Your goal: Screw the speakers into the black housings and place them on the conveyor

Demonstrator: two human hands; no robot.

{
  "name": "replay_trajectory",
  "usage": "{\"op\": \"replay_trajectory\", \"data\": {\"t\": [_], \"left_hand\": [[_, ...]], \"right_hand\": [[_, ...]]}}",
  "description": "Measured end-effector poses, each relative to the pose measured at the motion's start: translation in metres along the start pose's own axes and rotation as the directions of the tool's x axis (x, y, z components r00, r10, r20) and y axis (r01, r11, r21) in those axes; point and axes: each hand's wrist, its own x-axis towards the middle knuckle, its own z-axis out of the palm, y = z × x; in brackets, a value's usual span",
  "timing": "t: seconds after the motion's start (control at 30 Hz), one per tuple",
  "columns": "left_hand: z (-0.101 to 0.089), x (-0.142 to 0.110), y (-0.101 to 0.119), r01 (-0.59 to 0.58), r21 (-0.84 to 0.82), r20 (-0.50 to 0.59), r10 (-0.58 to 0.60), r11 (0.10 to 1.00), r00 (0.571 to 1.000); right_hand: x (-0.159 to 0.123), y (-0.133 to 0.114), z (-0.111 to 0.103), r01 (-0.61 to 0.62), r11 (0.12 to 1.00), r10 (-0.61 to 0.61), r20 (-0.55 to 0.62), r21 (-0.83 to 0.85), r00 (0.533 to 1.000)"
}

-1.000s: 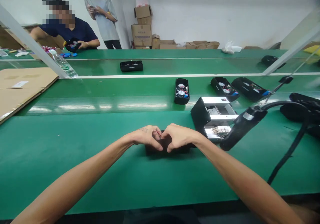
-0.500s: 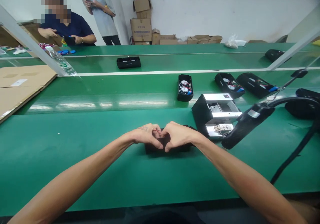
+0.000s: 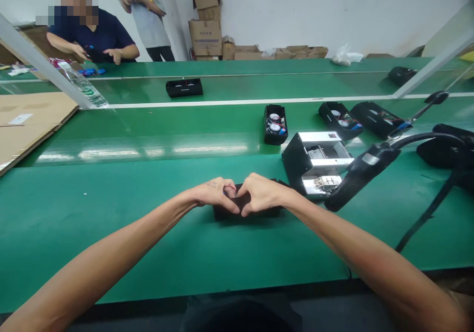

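My left hand (image 3: 215, 195) and my right hand (image 3: 259, 194) meet over a black speaker housing (image 3: 255, 212) lying on the green bench in front of me. Both hands have their fingers curled and pinched at the top of the housing, fingertips touching each other. A thin red wire (image 3: 230, 187) shows between my left fingers. Most of the housing is hidden under my hands.
A black-and-silver fixture box (image 3: 314, 164) stands just right of my hands, with a hanging black power screwdriver (image 3: 355, 176) and its cable beside it. Open speaker housings (image 3: 275, 123) lie on the conveyor. Cardboard sheets (image 3: 25, 124) are at left. Two people are at the far bench.
My hands stay pinched on the housing in the same spot. The view has shifted slightly, and the seated person across has moved their hands.
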Motion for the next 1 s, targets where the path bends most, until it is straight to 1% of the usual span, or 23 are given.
{"op": "replay_trajectory", "data": {"t": [0.13,0.33,0.43,0.53,0.73,0.8,0.87,1.0], "left_hand": [[-0.002,0.002,0.000,0.011,0.005,0.005,-0.011,1.000,1.000],[-0.002,0.004,0.001,0.011,0.000,0.015,-0.011,1.000,1.000],[-0.001,0.004,0.002,0.012,-0.008,0.020,-0.012,1.000,1.000],[-0.002,0.003,0.002,0.013,-0.018,0.025,-0.012,1.000,1.000],[-0.003,0.007,-0.001,-0.001,-0.034,0.044,0.003,0.999,0.999],[-0.002,0.008,0.000,-0.008,-0.034,0.053,0.010,0.999,0.999],[-0.001,0.007,0.001,-0.009,-0.023,0.059,0.010,1.000,0.998],[0.000,0.004,0.000,0.010,0.017,0.048,-0.011,1.000,0.999]], "right_hand": [[0.003,0.002,-0.001,0.010,0.999,-0.010,-0.001,0.046,1.000],[0.010,0.006,0.002,-0.040,0.986,0.033,0.049,0.160,0.998],[0.008,0.005,0.003,-0.021,0.990,0.017,0.026,0.139,1.000],[0.007,0.003,0.003,-0.034,0.992,0.033,0.016,0.124,0.999],[0.015,0.005,0.003,-0.078,0.969,0.061,0.080,0.236,0.995],[0.016,0.006,0.004,-0.088,0.970,0.069,0.092,0.228,0.993],[0.012,0.006,0.005,-0.075,0.979,0.062,0.073,0.188,0.995],[-0.004,-0.003,0.004,-0.019,0.999,0.018,0.043,0.041,0.999]]}}
